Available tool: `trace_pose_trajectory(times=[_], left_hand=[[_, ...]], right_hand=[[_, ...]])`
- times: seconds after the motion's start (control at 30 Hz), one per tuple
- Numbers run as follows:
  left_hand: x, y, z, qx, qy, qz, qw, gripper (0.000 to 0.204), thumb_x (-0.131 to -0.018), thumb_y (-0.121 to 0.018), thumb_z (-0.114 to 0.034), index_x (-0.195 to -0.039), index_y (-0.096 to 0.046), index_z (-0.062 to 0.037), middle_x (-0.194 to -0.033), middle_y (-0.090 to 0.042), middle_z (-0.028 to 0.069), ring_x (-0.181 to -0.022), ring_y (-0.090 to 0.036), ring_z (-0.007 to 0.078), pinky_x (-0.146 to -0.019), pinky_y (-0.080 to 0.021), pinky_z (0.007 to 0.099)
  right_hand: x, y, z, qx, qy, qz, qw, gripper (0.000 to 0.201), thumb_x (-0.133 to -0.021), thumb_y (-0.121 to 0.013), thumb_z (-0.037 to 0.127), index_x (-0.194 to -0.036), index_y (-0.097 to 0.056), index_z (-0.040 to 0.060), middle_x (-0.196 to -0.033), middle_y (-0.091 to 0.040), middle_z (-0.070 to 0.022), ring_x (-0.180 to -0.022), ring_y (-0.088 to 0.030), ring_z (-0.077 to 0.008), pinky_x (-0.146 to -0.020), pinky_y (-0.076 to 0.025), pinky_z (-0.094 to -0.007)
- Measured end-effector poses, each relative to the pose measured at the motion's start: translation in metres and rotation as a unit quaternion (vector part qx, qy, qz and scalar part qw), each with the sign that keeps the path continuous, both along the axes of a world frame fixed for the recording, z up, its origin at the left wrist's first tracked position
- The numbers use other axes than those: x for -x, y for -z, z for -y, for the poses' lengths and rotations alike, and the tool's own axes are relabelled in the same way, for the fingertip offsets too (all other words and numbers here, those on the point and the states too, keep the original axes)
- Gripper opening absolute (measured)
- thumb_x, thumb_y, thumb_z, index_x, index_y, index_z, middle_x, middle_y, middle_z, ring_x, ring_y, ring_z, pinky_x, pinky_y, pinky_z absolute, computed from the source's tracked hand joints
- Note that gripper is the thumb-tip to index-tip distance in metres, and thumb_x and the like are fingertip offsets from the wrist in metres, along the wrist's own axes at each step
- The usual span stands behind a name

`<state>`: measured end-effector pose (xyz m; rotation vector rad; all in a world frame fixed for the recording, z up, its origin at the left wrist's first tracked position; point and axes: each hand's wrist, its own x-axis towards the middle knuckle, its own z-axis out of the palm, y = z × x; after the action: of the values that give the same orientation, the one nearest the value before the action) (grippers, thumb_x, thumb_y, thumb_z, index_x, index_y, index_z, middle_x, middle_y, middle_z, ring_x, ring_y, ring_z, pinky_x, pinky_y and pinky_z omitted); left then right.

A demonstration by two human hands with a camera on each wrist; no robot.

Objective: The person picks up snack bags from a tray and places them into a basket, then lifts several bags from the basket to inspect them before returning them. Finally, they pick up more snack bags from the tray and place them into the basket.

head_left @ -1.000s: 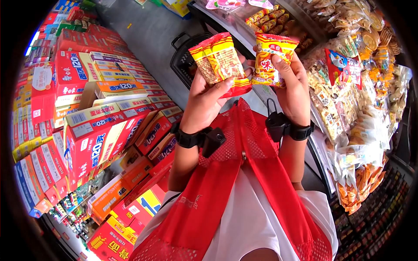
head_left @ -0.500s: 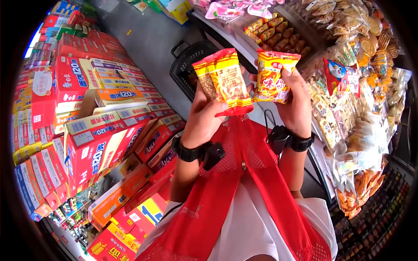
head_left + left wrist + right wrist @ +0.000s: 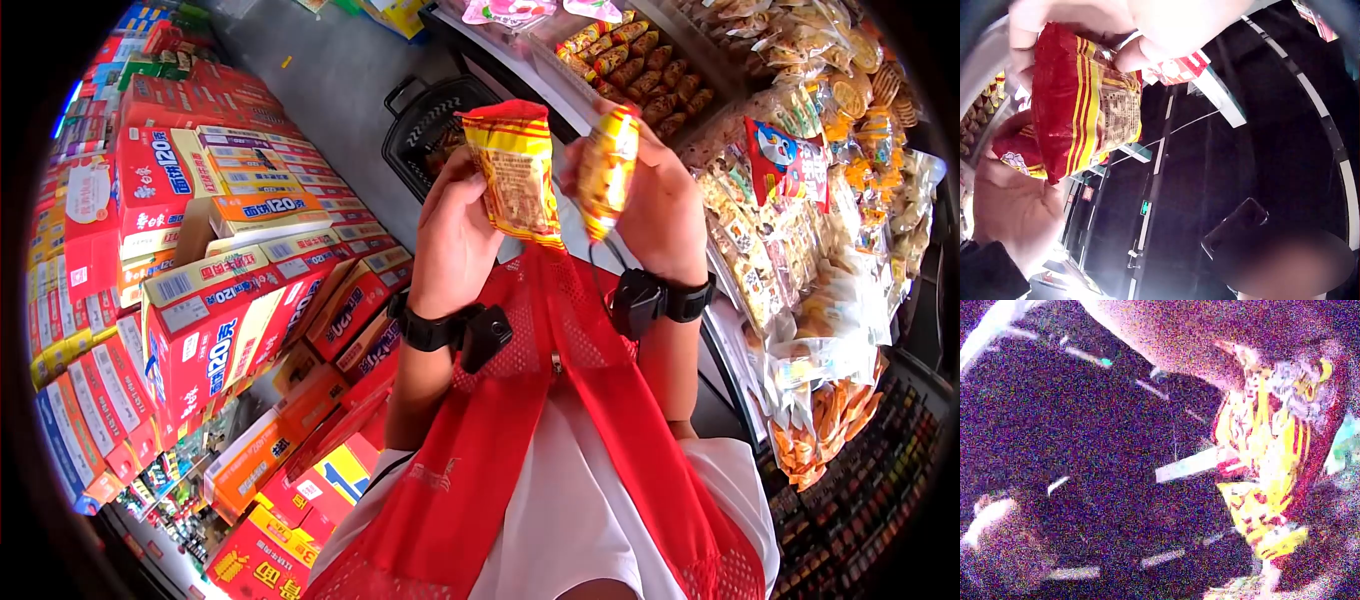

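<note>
My left hand (image 3: 458,232) grips a red and yellow snack packet (image 3: 516,182) by its left side, its panel of small print facing up. In the left wrist view this packet (image 3: 1107,109) looks plump, with a red crimped end. My right hand (image 3: 668,215) holds a second red and yellow snack packet (image 3: 608,172), tilted so that its narrow side shows in the head view. Both packets are side by side in front of my chest, with a small gap between them. The right wrist view is grainy, but the second packet (image 3: 1266,450) appears there below the hand.
Stacked red noodle boxes (image 3: 225,320) line the left. A black basket (image 3: 405,145) stands on the grey floor ahead. On the right is a counter with bagged snacks (image 3: 780,240), a red bag (image 3: 785,160) and a bin of yellow-wrapped snacks (image 3: 640,70).
The right hand has turned its packet from front-facing to edge-on. The left packet has become more upright and shifted slightly right; the left thumb no longer lies across its lower front.
</note>
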<state>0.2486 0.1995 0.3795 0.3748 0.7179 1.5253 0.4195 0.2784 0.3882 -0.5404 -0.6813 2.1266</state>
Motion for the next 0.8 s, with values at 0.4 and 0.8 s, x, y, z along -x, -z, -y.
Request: trace_pose_trajectory(times=[0.4, 0.8], left_hand=[[0.001, 0.004, -0.001, -0.069, 0.100, 0.192, 0.974, 0.059, -0.092, -0.034, -0.047, -0.128, -0.043, -0.0008, -0.096, -0.056, 0.0120, -0.065, -0.051, 0.0192, -0.051, -0.036, 0.0273], [-0.001, 0.005, 0.001, -0.079, 0.099, 0.182, 0.975, 0.062, -0.092, -0.031, -0.049, -0.128, -0.042, 0.0008, -0.095, -0.057, 0.0129, -0.064, -0.050, 0.0178, -0.050, -0.035, 0.0258]], right_hand=[[0.003, 0.000, 0.007, 0.029, -0.047, -0.010, 0.998, 0.067, -0.086, -0.044, 0.059, -0.122, -0.046, 0.0028, -0.102, -0.055, -0.0154, -0.087, -0.057, -0.0280, -0.074, -0.049, -0.0362], [0.004, -0.009, 0.005, 0.069, -0.051, -0.206, 0.975, 0.078, -0.086, -0.045, 0.050, -0.137, -0.026, -0.0057, -0.133, -0.040, -0.0270, -0.118, -0.047, -0.0411, -0.100, -0.036, -0.0483]])
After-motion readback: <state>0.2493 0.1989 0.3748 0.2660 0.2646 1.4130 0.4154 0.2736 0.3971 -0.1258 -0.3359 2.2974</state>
